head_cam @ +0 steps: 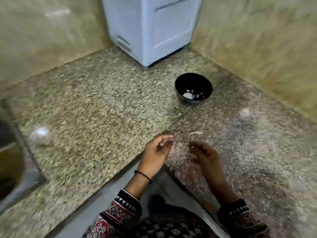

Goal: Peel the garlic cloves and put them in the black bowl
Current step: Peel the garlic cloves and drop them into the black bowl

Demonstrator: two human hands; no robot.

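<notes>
The black bowl (193, 81) stands on the speckled stone counter (96, 107), towards the back right, with a few pale garlic pieces (188, 95) at its bottom. My left hand (157, 152) and my right hand (206, 156) hover close together over the counter's front edge, well short of the bowl. Their fingers are loosely curled and nothing shows between them; the frame is blurred. A thin pale sliver (195, 132), perhaps garlic skin, lies on the counter just beyond my right fingers.
A white box-like appliance (151, 28) fills the back corner behind the bowl. Tiled walls rise at the left and right. A metal sink (8, 152) is set into the counter at the far left.
</notes>
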